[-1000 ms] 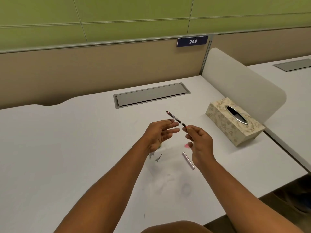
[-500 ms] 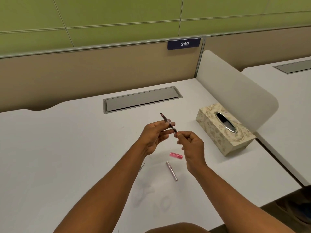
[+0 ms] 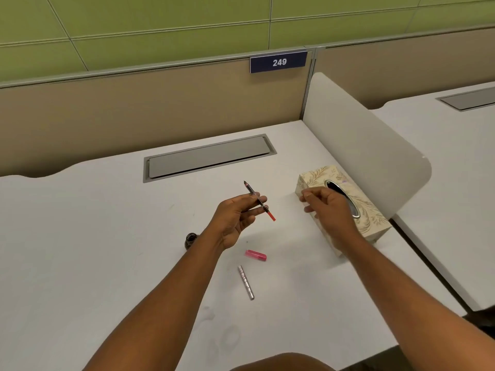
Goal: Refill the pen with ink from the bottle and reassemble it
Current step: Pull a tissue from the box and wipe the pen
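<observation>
My left hand [image 3: 235,218] pinches the thin dark pen core with red end [image 3: 259,201], held above the white desk [image 3: 80,250]. My right hand [image 3: 328,207], previously on the core, now hovers loosely curled, empty, over the patterned cardboard tissue box [image 3: 375,218]. Small dark glass ink bottle [image 3: 190,239] stands just left of my left wrist; its contents cannot be determined. Pink plastic cap [image 3: 255,255] and silver metal barrel [image 3: 246,282] lie below my hands.

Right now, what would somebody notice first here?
The left hand holds a thin pen insert up over the middle of the white desk. The right hand reaches over the patterned tissue box on the right. A pink piece lies nearer the person.
</observation>
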Action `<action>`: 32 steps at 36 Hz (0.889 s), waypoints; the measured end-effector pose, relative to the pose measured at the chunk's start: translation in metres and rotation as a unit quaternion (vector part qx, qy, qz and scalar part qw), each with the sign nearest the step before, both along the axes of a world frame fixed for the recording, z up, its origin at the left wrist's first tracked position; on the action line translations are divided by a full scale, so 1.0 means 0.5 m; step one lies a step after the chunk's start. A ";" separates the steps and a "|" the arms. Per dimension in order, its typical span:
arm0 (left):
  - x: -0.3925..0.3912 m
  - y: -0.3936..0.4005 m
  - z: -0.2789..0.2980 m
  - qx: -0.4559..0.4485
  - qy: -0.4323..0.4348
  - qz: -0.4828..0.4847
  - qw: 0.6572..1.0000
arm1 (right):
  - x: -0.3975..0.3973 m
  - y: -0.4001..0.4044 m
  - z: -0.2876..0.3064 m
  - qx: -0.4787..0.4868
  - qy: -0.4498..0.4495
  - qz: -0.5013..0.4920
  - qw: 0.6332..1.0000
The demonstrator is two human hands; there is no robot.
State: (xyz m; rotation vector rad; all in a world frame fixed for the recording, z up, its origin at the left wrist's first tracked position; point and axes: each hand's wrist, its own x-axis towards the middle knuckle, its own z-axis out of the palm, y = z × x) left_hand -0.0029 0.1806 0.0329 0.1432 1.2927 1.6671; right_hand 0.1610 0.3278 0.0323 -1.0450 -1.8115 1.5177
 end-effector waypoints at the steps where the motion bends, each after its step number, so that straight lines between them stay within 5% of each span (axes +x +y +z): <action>1: 0.001 0.005 -0.002 0.000 -0.001 0.001 1.000 | 0.008 0.021 0.010 0.013 -0.006 0.001 1.000; 12: 0.010 0.040 -0.025 -0.002 -0.008 0.007 1.000 | 0.065 0.218 0.056 0.191 -0.173 0.023 0.966; 19: 0.016 0.046 -0.029 -0.014 -0.007 0.018 1.000 | 0.067 0.288 0.006 0.378 -0.380 0.149 0.831; 26: 0.026 0.052 -0.029 -0.022 -0.004 0.016 1.000 | 0.040 0.299 -0.010 0.379 -0.562 0.283 0.678; 32: 0.030 0.058 -0.031 -0.022 -0.001 0.022 1.000 | 0.021 0.291 -0.012 0.364 -0.607 0.306 0.637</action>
